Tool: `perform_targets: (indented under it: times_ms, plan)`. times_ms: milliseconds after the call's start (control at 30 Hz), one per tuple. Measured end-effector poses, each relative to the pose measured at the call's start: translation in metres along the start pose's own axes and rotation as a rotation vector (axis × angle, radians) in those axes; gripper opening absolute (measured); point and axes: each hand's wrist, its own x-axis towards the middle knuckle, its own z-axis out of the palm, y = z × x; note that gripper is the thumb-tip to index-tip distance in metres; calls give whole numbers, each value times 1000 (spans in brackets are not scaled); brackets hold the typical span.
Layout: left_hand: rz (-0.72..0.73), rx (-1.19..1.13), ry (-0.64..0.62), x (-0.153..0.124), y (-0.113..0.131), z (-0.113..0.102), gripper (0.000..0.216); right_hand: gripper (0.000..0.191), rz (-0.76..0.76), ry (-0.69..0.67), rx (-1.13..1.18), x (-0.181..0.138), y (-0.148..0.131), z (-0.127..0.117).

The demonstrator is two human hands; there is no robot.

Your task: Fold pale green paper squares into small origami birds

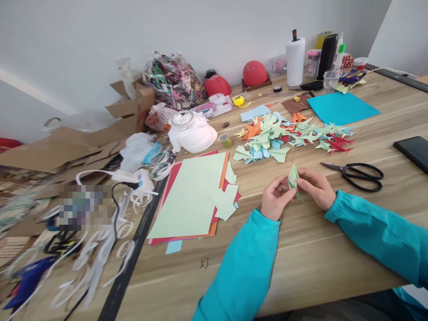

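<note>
A pale green folded paper piece, pointed at its upper and lower ends, is held up between both hands above the wooden table. My left hand pinches it from the left with thumb and fingers. From the right, my right hand grips its edge, the fingertips closed on the paper. Just beyond the hands lies a pile of folded paper figures in green, orange, blue and red. Black-handled scissors rest to the right of my right hand, blades pointing left.
Left of my hands lie stacked coloured paper sheets with small cut pieces. A phone is at the right edge. Turquoise paper, a yellow tape measure and a white bottle stand farther back. Cables and a power strip clutter the left.
</note>
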Motion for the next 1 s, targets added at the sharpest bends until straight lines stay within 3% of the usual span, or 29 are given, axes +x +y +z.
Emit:
perform_targets:
  times_ms: [100,333,567,767,1000]
  plan:
    - [15,24,25,-1,1,2,49,25,-50,56,-65,-1,0,0]
    - [74,143,70,-1,0,6,54,22,-118,29,-138,-5,4,2]
    - [127,196,84,-2,0,6,51,12,-216,88,-278,-7,-1,4]
    - [174,228,91,-2,2,6,44,12,-212,172,-290,-6,1,2]
    - [238,291,24,-2,1,4,44,21,-170,78,-340,-3,4,4]
